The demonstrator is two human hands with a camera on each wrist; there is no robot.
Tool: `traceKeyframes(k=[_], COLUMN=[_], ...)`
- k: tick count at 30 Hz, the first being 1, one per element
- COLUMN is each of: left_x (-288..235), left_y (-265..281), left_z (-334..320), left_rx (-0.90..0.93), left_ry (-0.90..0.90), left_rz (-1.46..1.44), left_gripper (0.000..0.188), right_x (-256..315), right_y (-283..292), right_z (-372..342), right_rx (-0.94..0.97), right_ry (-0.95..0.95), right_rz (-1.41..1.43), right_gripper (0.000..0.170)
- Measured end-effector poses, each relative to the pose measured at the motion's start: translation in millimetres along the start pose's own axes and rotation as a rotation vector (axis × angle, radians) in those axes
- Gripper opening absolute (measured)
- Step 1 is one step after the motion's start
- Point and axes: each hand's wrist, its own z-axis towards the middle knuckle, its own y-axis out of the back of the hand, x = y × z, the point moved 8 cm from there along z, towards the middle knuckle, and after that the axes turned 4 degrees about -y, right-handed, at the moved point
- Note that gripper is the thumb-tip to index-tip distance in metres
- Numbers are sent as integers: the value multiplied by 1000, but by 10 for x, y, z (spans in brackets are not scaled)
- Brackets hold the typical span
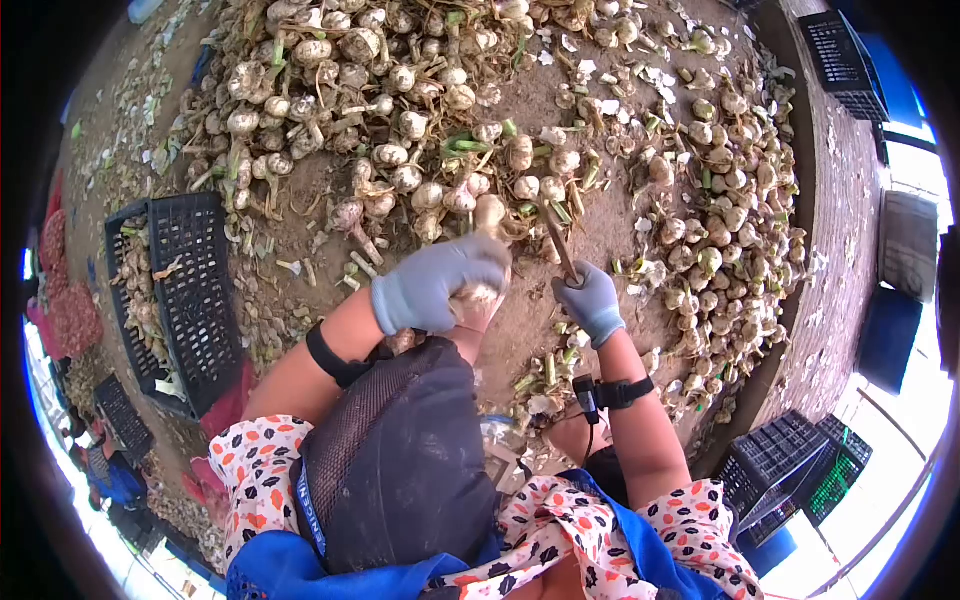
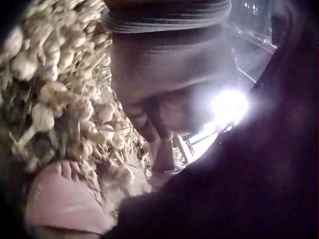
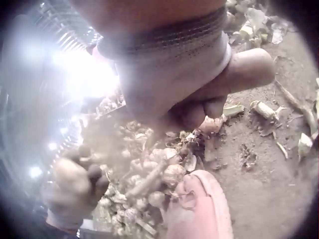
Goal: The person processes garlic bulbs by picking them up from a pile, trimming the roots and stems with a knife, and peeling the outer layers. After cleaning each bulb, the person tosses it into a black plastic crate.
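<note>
My gloved left hand (image 1: pixel 437 283) is blurred as it grips a garlic bulb (image 1: pixel 479 294), whose pale side shows below the curled fingers. In the right wrist view the same hand appears at lower left with the pale round bulb (image 3: pixel 71 175) among its fingers. To its right, my gloved right hand (image 1: pixel 590 303) holds a knife (image 1: pixel 557 240), its narrow brown blade pointing up toward the garlic heap. The knife's rounded handle end (image 3: pixel 256 66) sticks out of the fist in the right wrist view. Loose garlic bulbs (image 1: pixel 427 195) lie just beyond both hands.
A large heap of garlic (image 1: pixel 350 75) with stems spreads ahead; another pile (image 1: pixel 730 240) runs along the right by a plank edge (image 1: pixel 830 220). A black crate (image 1: pixel 205 300) with garlic stands left, more crates (image 1: pixel 775 460) at lower right. A pink shoe (image 3: pixel 202 209) sits among trimmings.
</note>
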Motion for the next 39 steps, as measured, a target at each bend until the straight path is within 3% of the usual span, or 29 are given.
traceKeyframes(k=[1, 2, 4, 5, 7, 9, 11, 12, 13, 14, 15, 17, 18, 19, 21, 23, 25, 26, 28, 29, 31, 33, 37, 39], left_x=[-2, 11, 133, 88, -156, -377, -344, -105, 123, 398, 457, -86, -399, -331, 533, 1164, 1351, 1541, 1860, 1839, 1877, 1946, 2021, 1666], left_y=[-57, -42, -137, -143, -80, -101, 80, 139, 95, 296, 563, 511, 592, 689, 829, 1324, 1637, 1624, 1168, 1198, 1256, 1253, 1204, 1381], left_z=[-6, -20, -84, -81, -12, -41, -84, -204, -292, -332, -359, 98, 270, 260, 15, -345, -418, -453, -347, -285, -290, -269, -370, -441], left_rx=[88, 87, 243, 250, 194, 220, 140, 165, 152, -142, -432, -399, -381, -386, -295, -332, -326, -328, 385, 384, 430, 489, 355, -177], left_ry=[-64, -63, 51, 56, -93, -152, -42, -7, 6, 170, 323, 0, -118, -122, 629, 1024, 931, 934, 681, 678, 860, 878, 913, 918], left_rz=[178, 178, 223, 218, 18, -66, -463, -480, -476, -300, -107, -355, -52, -44, -231, 88, 412, 406, 887, 886, 788, 818, 739, 568], left_gripper=[29, 29, 24, 24, 22, 20, 21, 43, 43, 50, 58, 59, 50, 50, 51, 55, 61, 61, 65, 65, 67, 62, 58, 49], right_x=[-1, 128, 524, 568, 1106, 732, -209, -242, -388, -521, -552, -573, -522, -469, -448, -431, -447, -434, -395, -373, -381, -345, -366, -408], right_y=[-58, -33, -8, -17, -12, -268, -309, -282, -284, -347, -440, -633, -671, -690, -715, -652, -653, -655, -678, -704, -765, -783, -659, -628], right_z=[-41, -115, -275, -308, -468, -286, 63, 99, -2, -124, -144, -164, -183, -202, -297, -349, -378, -377, -375, -367, -372, -364, -410, -413], right_rx=[100, 101, 162, 164, 128, 137, 93, 97, 66, 35, 46, 169, 186, 187, 225, 219, 249, 240, 252, 261, 269, 291, 272, 276], right_ry=[-97, -97, 37, 29, 678, 565, -251, -226, -282, -352, -354, -346, -321, -311, -364, -354, -333, -322, -327, -330, -343, -331, -286, -290], right_rz=[219, 218, 534, 539, 87, 37, 202, 198, 348, 503, 505, 459, 409, 407, 448, 410, 422, 412, 385, 373, 385, 455, 442, 475], right_gripper=[20, 20, 15, 15, 18, 20, 17, 17, 15, 13, 13, 13, 13, 13, 13, 13, 14, 15, 17, 19, 20, 19, 18, 18])
